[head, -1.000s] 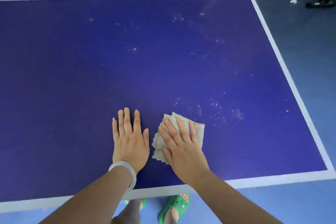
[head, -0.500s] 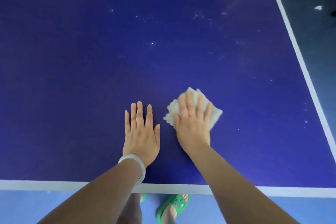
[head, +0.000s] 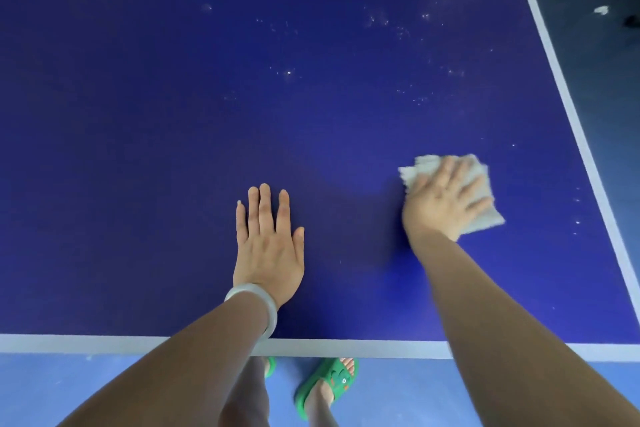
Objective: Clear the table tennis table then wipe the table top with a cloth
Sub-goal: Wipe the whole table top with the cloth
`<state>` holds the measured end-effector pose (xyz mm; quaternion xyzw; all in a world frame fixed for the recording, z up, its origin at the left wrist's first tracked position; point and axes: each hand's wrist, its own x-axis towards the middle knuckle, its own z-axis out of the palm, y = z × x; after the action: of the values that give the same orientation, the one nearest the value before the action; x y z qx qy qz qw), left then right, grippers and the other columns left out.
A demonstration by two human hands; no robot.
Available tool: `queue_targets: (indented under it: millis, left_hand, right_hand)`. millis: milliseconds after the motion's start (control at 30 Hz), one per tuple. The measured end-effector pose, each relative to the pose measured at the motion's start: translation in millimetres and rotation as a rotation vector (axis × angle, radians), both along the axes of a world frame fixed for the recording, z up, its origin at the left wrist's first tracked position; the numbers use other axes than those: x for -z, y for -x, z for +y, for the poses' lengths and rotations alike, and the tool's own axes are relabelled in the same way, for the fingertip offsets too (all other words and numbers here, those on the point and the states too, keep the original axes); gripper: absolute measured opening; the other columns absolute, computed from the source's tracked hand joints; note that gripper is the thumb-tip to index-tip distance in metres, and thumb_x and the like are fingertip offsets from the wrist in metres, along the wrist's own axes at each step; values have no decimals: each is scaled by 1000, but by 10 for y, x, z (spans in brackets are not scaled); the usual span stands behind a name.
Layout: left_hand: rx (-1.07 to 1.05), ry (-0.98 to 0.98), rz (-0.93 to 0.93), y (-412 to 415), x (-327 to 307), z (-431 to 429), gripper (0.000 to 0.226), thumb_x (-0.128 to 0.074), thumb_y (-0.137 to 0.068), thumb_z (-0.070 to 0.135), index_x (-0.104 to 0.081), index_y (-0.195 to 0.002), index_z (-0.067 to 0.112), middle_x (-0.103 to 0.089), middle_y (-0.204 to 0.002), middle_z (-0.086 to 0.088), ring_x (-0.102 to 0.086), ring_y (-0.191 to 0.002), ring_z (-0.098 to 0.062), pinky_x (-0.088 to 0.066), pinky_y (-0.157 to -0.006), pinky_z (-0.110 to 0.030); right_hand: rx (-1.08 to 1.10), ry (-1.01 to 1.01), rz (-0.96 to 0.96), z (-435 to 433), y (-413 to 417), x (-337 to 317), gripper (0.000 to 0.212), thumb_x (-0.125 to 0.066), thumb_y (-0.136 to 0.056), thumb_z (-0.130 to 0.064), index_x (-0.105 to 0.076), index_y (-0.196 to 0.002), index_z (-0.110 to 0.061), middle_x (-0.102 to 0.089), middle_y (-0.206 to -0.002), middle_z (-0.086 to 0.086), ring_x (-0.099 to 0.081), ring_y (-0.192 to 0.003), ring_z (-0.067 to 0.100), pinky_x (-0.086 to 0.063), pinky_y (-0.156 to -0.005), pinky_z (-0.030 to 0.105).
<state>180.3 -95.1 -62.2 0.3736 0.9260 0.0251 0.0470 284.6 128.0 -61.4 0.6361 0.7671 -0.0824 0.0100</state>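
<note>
Right hand (head: 445,199), fingers flat, presses the cloth (head: 479,215); it has swept rightward toward remaining dust specks (head: 577,221). Left hand (head: 268,248) rests flat, bracing.

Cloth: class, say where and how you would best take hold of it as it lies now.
Probably the near right corner of the cloth, which pokes out flat past the right hand. Come from the right, thumb under its edge, since it lies flat on the table and the hand covers the middle.

Matt, white-flecked table top (head: 173,114); soft, pale, nubbly cloth (head: 479,184); glossy green plastic sandal (head: 329,381).
</note>
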Motion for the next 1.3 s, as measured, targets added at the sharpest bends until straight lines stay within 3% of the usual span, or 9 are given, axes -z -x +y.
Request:
queue_targets:
  millis: [133, 300, 367, 533, 767, 1000, 1067, 1200, 1300]
  left_hand:
    - [4, -7, -9, 2, 16, -3, 65, -7, -100, 39, -21, -155, 8, -15, -161, -21, -6, -151, -35, -8, -122, -52]
    - [-4, -12, -10, 14, 51, -12, 63, -7, -100, 38, -17, -155, 9, -12, -162, -20, -4, -151, -34, -8, -122, -52]
    - [-6, -20, -6, 11, 50, -4, 63, -8, -100, 38, -18, -155, 9, -13, -162, -20, -5, -151, -35, -7, -123, -51]
    - [-3, -13, -8, 7, 41, -14, 62, -8, -101, 37, -18, -155, 9, -13, -162, -21, -5, -151, -35, -7, -122, -52]
    - [-8, -9, -22, 14, 49, -2, 65, -2, -99, 39, -14, -156, 9, -9, -162, -20, 0, -151, -34, -6, -122, -51]
    - [-5, 4, -7, 17, 43, -8, 64, -3, -100, 39, -13, -156, 10, -10, -162, -20, -2, -151, -35, -6, -123, -51]
    - [-1, 4, -7, 15, 41, -7, 64, -4, -100, 39, -13, -156, 9, -10, -162, -20, -2, -151, -35, -6, -122, -51]
    - [-5, -10, -14, 10, 41, -11, 63, -10, -101, 38, -15, -156, 9, -10, -162, -21, -2, -151, -35, -5, -122, -51]
    - [-10, -17, -15, 8, 42, -6, 63, -10, -101, 39, -15, -156, 9, -10, -162, -20, -2, -151, -34, -4, -123, -50]
  right_hand:
    - [-506, -56, 11, -790, 394, 59, 60, -19, -103, -42, -6, -157, -19, -1, -166, 3, 0, -150, 37, -3, -118, 61]
    - [-808, -6, -57, -1201, -265, 19, 58, -20, -103, -40, -20, -156, -16, -15, -164, 6, -12, -150, 37, -15, -116, 62]
    - [-770, -67, -123, -900, -481, 54, 60, -21, -100, -40, -26, -155, -17, -18, -163, 6, -18, -147, 38, -15, -116, 62]
    - [-238, 7, -36, -464, -321, -8, 59, -26, -104, -40, -16, -157, -16, -8, -165, 7, -7, -149, 41, -5, -116, 65]
    - [-929, -38, -82, -1503, -489, 10, 60, -22, -103, -42, -20, -157, -16, -10, -165, 8, -9, -150, 39, -14, -117, 63]
    - [-409, -18, -43, -1009, -622, -47, 60, -28, -102, -42, -22, -156, -16, -12, -164, 8, -11, -149, 42, -7, -117, 64]
    - [-498, -47, -30, -1299, -454, -65, 60, -38, -102, -38, -24, -156, -15, -15, -164, 10, -14, -147, 44, -11, -115, 67]
    - [-862, -51, -49, -1743, -740, 31, 60, -26, -102, -40, -22, -156, -15, -11, -165, 7, -12, -150, 39, -17, -115, 64]
    - [-821, -121, -79, -1420, -1208, 82, 63, -32, -95, -39, -32, -153, -15, -19, -163, 7, -20, -147, 40, -17, -115, 64]
